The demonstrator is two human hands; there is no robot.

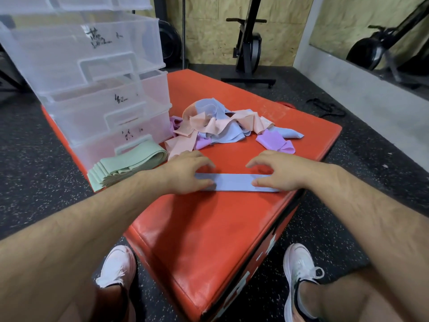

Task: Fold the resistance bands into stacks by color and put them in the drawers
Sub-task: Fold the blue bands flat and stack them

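Observation:
A flat blue band (234, 182) lies across the near part of the red padded box (209, 228). My left hand (188, 173) presses its left end with spread fingers, and my right hand (276, 173) presses its right end the same way. Behind them sits a tangled pile of bands (220, 124) in peach, blue and purple. A folded stack of green bands (125, 166) rests at the box's left edge, in front of the clear plastic drawers (97, 89), which stand on the box's left rear; the upper drawer is pulled out.
The drawer fronts carry handwritten labels. Black speckled floor surrounds the box. An exercise machine (248, 49) stands behind, a grey ledge runs along the right, and a black cord (325, 108) lies on the floor. My two white shoes (118, 266) are by the box's near corner.

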